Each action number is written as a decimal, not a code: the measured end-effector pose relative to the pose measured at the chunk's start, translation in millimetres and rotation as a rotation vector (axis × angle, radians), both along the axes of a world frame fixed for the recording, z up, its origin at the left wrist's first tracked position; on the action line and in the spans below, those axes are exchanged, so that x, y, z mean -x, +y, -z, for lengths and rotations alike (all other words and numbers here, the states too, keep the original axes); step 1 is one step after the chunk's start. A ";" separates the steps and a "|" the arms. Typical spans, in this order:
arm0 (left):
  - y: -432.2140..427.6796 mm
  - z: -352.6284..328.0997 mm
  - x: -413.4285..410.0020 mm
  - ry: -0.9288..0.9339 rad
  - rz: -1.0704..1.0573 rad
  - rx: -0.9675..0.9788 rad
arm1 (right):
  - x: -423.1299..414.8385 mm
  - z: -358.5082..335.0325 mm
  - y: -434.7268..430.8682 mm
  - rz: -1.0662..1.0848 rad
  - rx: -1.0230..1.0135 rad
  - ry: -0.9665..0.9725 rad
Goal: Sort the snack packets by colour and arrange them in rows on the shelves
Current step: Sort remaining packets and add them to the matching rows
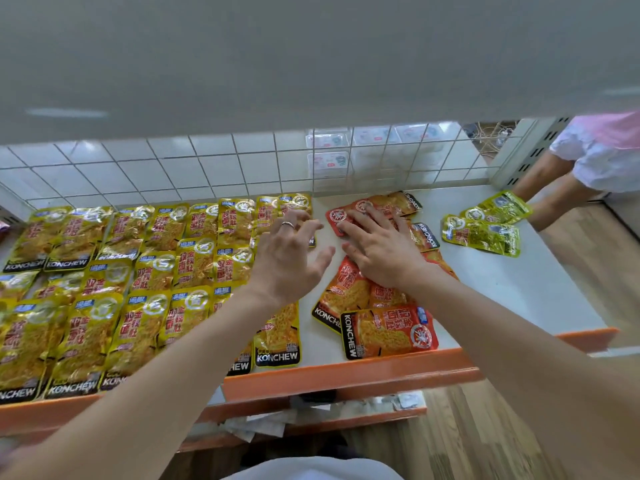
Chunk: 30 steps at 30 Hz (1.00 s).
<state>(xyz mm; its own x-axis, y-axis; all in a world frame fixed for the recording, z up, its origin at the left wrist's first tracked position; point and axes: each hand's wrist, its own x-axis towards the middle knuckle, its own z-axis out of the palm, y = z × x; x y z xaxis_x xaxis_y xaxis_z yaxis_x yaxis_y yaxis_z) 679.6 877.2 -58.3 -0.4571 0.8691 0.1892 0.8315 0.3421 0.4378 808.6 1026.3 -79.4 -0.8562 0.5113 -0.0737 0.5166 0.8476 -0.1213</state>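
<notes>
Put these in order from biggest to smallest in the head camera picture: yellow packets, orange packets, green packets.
1. yellow packets, filling the left of the shelf.
2. orange packets, a middle cluster.
3. green packets, a small bunch, farther from the camera.

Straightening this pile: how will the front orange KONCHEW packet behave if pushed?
Front orange packet: glossy film, so probably slides on the white shelf. Thin and flat, likely light and floppy. It overlaps a neighbouring orange packet, which may shift.
</notes>
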 end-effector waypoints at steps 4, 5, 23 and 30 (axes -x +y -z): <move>-18.5 -3.7 -24.3 -0.017 0.200 0.121 | -13.3 -6.4 -3.6 -0.005 0.037 -0.015; -22.3 -4.0 -29.6 -0.018 0.244 0.186 | -16.3 -9.0 -5.5 0.000 0.040 -0.010; 8.5 17.8 -44.9 0.099 0.358 0.448 | -116.5 -16.3 14.5 0.238 0.113 0.573; 30.9 32.6 -67.9 0.078 0.289 0.318 | -165.2 -21.0 108.3 0.435 0.030 0.121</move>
